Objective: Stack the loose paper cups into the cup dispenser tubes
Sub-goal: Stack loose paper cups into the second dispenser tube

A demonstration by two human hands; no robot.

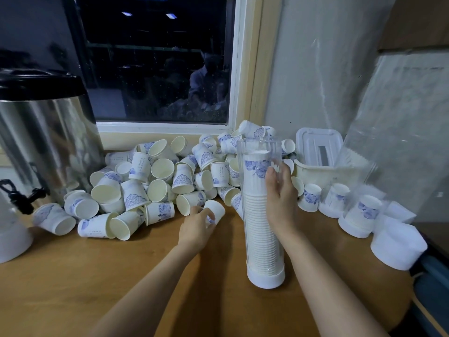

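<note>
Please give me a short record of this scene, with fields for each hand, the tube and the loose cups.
left hand: grips one cup at the edge of the pile
right hand: against the side of the tube, fingers blurred
tube: upright on the table, nearly full of cups
pile: many loose cups below the window

Matt paper cups point(159, 188), clear glossy plastic tube point(263, 207) (white base), shiny metal urn point(46, 142), wood table point(85, 276)
</note>
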